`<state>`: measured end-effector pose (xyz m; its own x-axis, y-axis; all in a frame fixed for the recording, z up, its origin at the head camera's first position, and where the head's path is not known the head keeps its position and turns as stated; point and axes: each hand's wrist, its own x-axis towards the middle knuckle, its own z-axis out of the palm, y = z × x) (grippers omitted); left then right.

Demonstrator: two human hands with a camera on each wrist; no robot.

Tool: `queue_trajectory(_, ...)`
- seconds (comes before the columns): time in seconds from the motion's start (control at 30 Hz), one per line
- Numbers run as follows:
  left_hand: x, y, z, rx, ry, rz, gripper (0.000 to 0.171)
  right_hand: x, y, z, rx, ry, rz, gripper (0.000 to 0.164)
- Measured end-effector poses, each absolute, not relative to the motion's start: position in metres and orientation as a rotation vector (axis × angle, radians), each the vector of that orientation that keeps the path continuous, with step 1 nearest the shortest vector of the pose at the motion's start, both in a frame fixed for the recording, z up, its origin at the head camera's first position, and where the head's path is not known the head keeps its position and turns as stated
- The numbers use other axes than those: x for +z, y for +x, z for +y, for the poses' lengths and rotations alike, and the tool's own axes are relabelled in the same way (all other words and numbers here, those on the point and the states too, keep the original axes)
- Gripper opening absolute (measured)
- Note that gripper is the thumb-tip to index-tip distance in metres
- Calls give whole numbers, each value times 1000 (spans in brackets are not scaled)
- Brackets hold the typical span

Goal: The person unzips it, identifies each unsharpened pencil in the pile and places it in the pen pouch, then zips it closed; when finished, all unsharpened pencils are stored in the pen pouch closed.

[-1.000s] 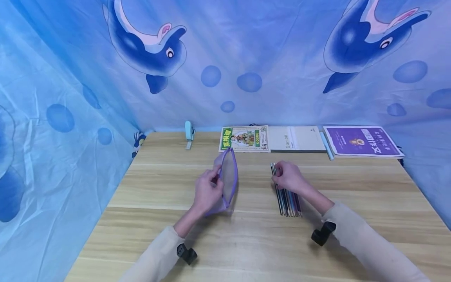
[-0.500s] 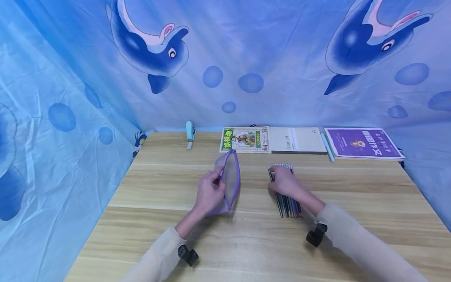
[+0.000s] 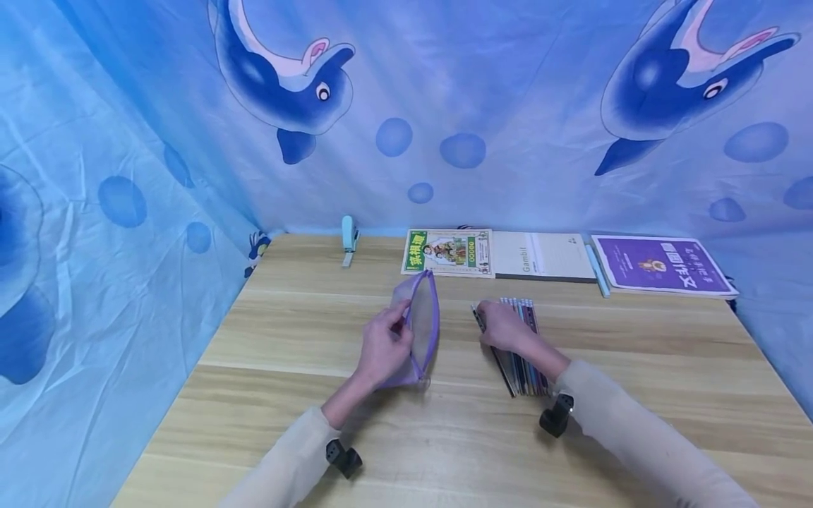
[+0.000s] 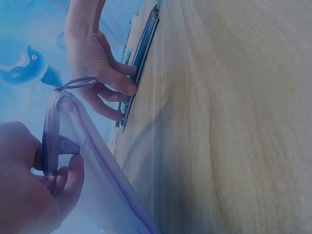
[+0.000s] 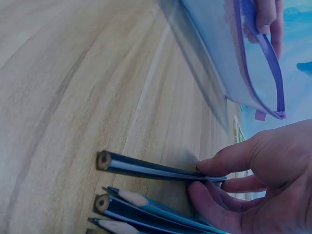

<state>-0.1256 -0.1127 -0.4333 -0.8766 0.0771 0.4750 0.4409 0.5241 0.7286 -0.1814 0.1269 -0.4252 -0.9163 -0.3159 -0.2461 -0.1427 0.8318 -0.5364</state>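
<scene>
A purple-edged mesh zipper pouch (image 3: 430, 339) stands unzipped on the table, its mouth facing right. My left hand (image 3: 383, 346) pinches the left edge of that mouth. To its right, my right hand (image 3: 504, 327) bends over a row of pencils (image 3: 536, 377) lying side by side. Thumb and fingers pinch one dark pencil (image 5: 146, 168) near its far end, slightly apart from the rest. In the right wrist view, this pencil's near end is flat, while a teal pencil (image 5: 161, 207) beside it has a sharpened tip. The hand covers part of the row.
Along the back edge lie a green-and-cream book (image 3: 447, 252), a pale notebook (image 3: 546, 255), a light blue pen (image 3: 597, 270) and a purple book (image 3: 663, 265). A light blue stapler (image 3: 348, 234) stands at the back left. A dolphin-print curtain (image 3: 444, 85) hangs behind the table.
My right hand has moved left, drawing one dark pencil slightly away from the row. The left hand keeps its hold on the pouch. The head view has shifted a little.
</scene>
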Motion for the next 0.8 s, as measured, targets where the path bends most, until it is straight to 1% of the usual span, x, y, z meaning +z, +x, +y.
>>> queue_trajectory(0.13,-431,-125,-112,-1308,-412,-2405,48,-427,-181,128,-838,-307,2624,64)
queue_trajectory(0.27,-430,-124,-112,-1316,-400,-2429,49,-426,-180,128,-959,-224,2556,65)
queue_trajectory(0.4,-428,-124,-113,-1299,-389,-2445,49,-417,-180,124,-1283,-136,2383,67)
queue_trajectory(0.6,-424,-124,-112,-1289,-372,-2450,49,-390,-177,102,-1729,-43,2189,74)
queue_trajectory(0.8,-421,-124,-108,-1311,-368,-2431,50,-377,-177,75,-2040,-3,2146,72)
